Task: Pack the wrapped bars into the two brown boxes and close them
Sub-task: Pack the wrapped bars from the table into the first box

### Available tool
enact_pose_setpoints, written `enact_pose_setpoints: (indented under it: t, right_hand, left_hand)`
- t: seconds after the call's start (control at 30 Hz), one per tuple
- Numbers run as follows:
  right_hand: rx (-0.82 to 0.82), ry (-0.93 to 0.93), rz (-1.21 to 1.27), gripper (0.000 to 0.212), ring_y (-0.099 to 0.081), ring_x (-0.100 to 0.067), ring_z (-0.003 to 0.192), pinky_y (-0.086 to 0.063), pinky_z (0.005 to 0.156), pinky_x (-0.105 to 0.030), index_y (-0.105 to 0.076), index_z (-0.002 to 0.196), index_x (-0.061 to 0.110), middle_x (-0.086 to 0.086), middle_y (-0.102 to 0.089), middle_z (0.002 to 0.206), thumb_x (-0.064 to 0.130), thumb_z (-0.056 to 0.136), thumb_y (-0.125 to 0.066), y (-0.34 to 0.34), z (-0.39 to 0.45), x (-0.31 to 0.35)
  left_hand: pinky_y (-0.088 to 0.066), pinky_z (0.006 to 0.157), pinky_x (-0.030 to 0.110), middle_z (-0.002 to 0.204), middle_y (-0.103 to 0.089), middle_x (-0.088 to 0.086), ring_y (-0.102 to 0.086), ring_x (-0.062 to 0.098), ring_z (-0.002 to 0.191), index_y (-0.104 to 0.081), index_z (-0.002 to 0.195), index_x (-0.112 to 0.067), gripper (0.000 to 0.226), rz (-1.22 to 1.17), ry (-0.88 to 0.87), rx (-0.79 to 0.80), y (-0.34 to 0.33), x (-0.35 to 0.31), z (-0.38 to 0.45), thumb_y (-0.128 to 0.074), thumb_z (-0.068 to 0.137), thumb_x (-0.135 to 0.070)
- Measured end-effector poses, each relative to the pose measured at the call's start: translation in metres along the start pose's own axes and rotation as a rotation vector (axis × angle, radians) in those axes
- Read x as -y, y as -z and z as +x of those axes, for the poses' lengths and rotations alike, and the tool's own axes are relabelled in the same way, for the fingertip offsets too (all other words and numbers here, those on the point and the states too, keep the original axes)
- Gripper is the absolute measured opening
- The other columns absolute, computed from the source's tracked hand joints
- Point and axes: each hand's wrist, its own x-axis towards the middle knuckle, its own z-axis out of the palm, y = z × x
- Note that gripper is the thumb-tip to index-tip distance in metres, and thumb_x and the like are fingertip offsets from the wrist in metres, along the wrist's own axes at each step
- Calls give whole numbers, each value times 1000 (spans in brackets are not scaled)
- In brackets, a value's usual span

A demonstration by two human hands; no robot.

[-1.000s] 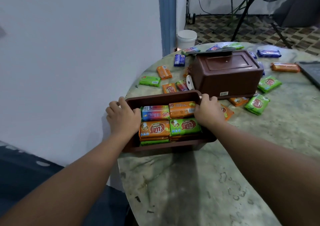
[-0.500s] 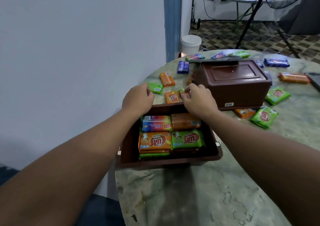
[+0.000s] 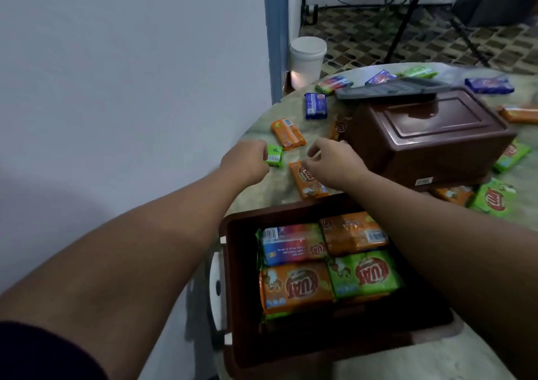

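Beyond the open brown box (image 3: pixel 233 263) of glossy bars, left fingers (image 3: pixel 263 154) pinch a green bar (image 3: pixel 275 156), right fingers (image 3: pixel 313 154) an orange one (image 3: pixel 305 180)

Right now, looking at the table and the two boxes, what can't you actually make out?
- Head view: the left hand hides whether its fingers grip the green bar.
- The right hand covers the end of the orange bar; grip unclear.
- The right forearm hides the open box's right wall.
- The second brown box shows only its outside; contents unseen.
- Far bars' print is blurred.
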Motion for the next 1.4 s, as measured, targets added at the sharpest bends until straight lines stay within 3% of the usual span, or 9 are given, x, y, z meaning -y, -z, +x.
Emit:
enact_pose_setpoints:
  t: [0.17,0.3,0.5,0.7,0.8,0.97,1.1,1.2,1.4]
  right_hand:
    - [60,-42,4,38,-49,-25,118,-48,93,-39,-62,122,21,-4,-68,107,47,95,-63,-9,11,-1]
    - [76,-67,-3,39,-50,-26,123,-51,97,-42,-61,123,18,6,-44,86,46,96,-65,-12,16,-4]
    - [121,-99,-24,36,-61,-22,107,-56,87,-40,-59,117,24,-3,-66,103,50,92,-64,-23,24,-3]
    - [221,-141,-133,59,-56,-24,100,-52,83,-38,-49,134,18,-9,-57,125,49,89,-72,-26,31,1]
    - [253,-171,-178,80,-56,-35,119,-51,93,-42,-38,145,15,-18,-49,140,53,85,-75,-30,33,-1]
    - [269,-215,-208,101,-49,-43,131,-48,100,-45,-21,156,14,-26,-31,153,58,83,-75,-34,42,-6]
    - [279,-222,-214,100,-54,-40,125,-48,84,-41,-18,156,10,-23,-44,147,55,86,-74,-42,46,-6]
    - [281,-214,-261,101,-56,-38,121,-53,88,-44,-22,154,8,-19,-56,135,57,84,-75,-50,45,-4]
    - [317,-274,-302,101,-50,-43,127,-53,97,-49,-23,153,11,-25,-40,145,44,76,-81,-51,46,-2]
  left_hand:
    - [-46,84,42,126,-53,10,-51,32,119,-49,128,-16,40,284,-112,66,-20,7,34,-56,89,-12]
    - [-43,89,44,132,-47,12,-46,33,123,-41,132,-13,47,408,-171,160,-32,13,54,-53,87,-7]
    - [-43,101,47,156,-30,12,-40,36,134,-9,159,-15,87,409,-172,226,-47,27,62,-54,86,-6]
    - [-41,100,46,132,-41,12,-39,32,123,-47,134,-18,69,414,-157,240,-38,23,60,-72,75,-45]
    - [-48,95,46,127,-45,9,-43,29,116,-40,126,-19,83,266,-97,290,-38,24,54,-79,63,-55]
    - [-53,60,35,97,-60,5,-62,19,82,-27,129,-19,84,-87,-31,240,-35,25,43,-79,67,-45]
    - [-50,65,35,97,-60,2,-61,21,85,-38,116,-23,73,-135,-10,152,-30,26,39,-73,64,-60]
    - [-53,75,38,100,-61,1,-60,23,89,-44,119,-24,75,-144,15,86,-29,27,35,-69,62,-66]
    - [-57,80,42,102,-62,-1,-62,22,89,-43,126,-27,78,-170,21,46,-22,26,26,-68,62,-66]
